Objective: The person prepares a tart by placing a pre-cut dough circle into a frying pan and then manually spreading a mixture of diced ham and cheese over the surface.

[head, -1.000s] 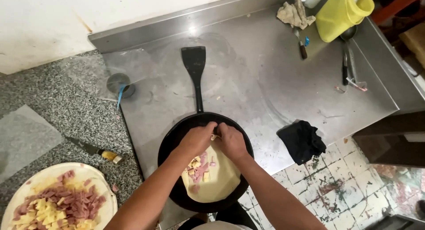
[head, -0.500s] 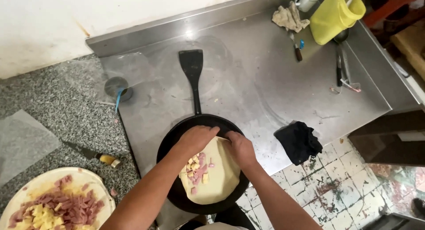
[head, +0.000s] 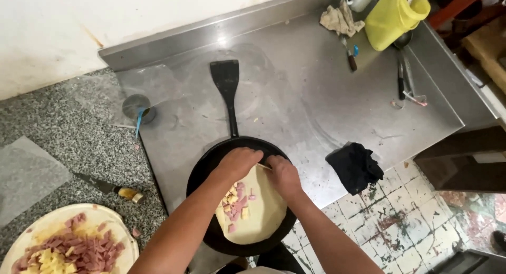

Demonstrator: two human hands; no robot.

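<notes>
A black frying pan sits at the near edge of a steel counter. In it lies a pale flat tortilla with diced pink ham and yellow cheese on its left part. My left hand and my right hand both pinch the tortilla's far edge, which is lifted off the pan. A black spatula rests with its handle on the pan's far rim.
A white plate of chopped ham and cheese stands at lower left on grey granite, with a small knife beside it. A black cloth lies right of the pan. A yellow jug, rag and utensils are at the back right.
Both hands have stayed at the tortilla's far edge and drawn it slightly toward me. The view has shifted a little; the pan and spatula have not moved.
</notes>
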